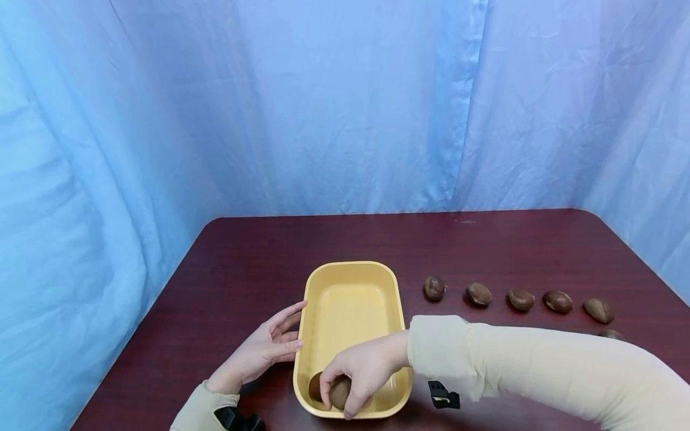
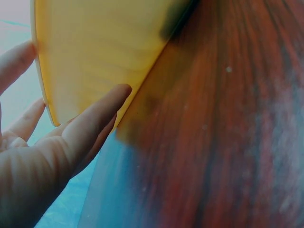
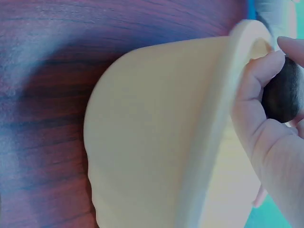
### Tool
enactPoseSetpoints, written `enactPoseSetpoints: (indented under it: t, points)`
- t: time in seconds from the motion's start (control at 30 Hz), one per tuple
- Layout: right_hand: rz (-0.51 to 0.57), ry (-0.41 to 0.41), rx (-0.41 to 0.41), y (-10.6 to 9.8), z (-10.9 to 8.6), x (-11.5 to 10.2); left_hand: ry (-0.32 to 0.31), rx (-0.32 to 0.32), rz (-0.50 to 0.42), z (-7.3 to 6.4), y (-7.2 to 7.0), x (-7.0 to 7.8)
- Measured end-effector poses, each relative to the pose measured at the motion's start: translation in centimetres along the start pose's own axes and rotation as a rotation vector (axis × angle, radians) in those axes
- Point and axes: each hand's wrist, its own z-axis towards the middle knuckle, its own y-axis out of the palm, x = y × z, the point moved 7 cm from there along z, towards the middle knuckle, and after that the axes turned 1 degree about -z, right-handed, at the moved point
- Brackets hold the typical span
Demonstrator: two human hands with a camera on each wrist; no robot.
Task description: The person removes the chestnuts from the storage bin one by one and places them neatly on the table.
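Observation:
A yellow rectangular plastic tub (image 1: 353, 305) stands on the table in the head view. Inside its near end, my right hand (image 1: 363, 368) pinches a brown chestnut (image 1: 340, 393) between thumb and fingers. A second chestnut (image 1: 315, 388) lies right beside it in the near left corner, partly covered by the fingers. The right wrist view shows the dark held chestnut (image 3: 283, 92) just past the tub's rim (image 3: 209, 137). My left hand (image 1: 266, 347) is at the tub's left side with its fingers extended, fingertips at the rim and wall.
Several more chestnuts (image 1: 520, 299) lie in a spaced row on the dark red table (image 1: 259, 251), right of the tub. One chestnut (image 1: 611, 334) is partly hidden behind the right sleeve (image 1: 539, 359). Blue curtains (image 1: 345, 108) hang behind the table and at its sides.

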Motion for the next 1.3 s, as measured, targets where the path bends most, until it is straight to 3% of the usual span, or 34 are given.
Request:
enactPoseSetpoints:
  t: [0.1, 0.23, 0.53, 0.87, 1.17, 1.3]
  points:
    - [-0.041, -0.078, 0.074, -0.8, -0.9, -0.4, -0.002, 0.002, -0.002, -0.1, 0.0, 0.0]
    - [-0.008, -0.108, 0.173, -1.9, -2.3, -0.1, -0.002, 0.003, -0.001, -0.1, 0.1, 0.0]
    - [0.157, -0.110, 0.279, -3.1, -5.1, 0.8, 0.004, 0.006, -0.007, -0.3, 0.0, 0.0]
    - [0.187, -0.117, 0.384, -3.6, -8.4, 2.8, 0.010, 0.004, -0.018, -0.4, 0.1, 0.1]
    - [0.187, -0.025, 0.463, -3.7, -11.7, 5.7, 0.007, 0.006, -0.010, -0.4, 0.2, 0.2]
    - [0.205, -0.036, 0.488, -3.8, -13.1, 6.9, 0.004, 0.011, -0.009, -0.4, 0.2, 0.2]
